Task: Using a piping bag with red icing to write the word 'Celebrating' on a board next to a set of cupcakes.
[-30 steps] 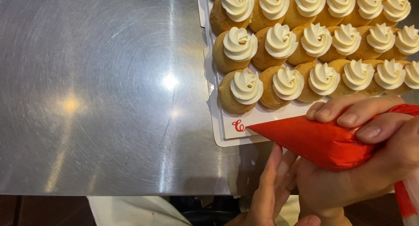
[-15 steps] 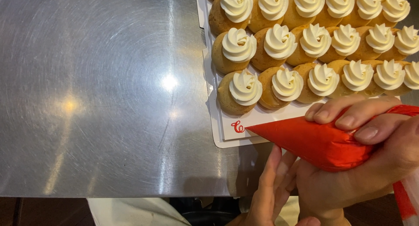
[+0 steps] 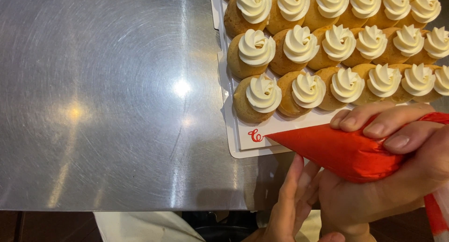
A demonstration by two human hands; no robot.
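Note:
My right hand [image 3: 393, 172] grips a red piping bag [image 3: 336, 151] that lies almost level, its pointed tip aimed left over the near edge of a white tray [image 3: 243, 146]. My left hand [image 3: 292, 204] sits under the bag by the table's front edge, fingers together and pointing up, holding nothing that I can see. On the tray stand several golden cream puffs in rows, each topped with a white cream swirl; the nearest puff [image 3: 257, 99] is just above the bag's tip.
The steel table [image 3: 107, 106] stretches to the left of the tray, with bright light spots on it. Its front edge runs along the bottom, with white cloth [image 3: 140, 225] below it.

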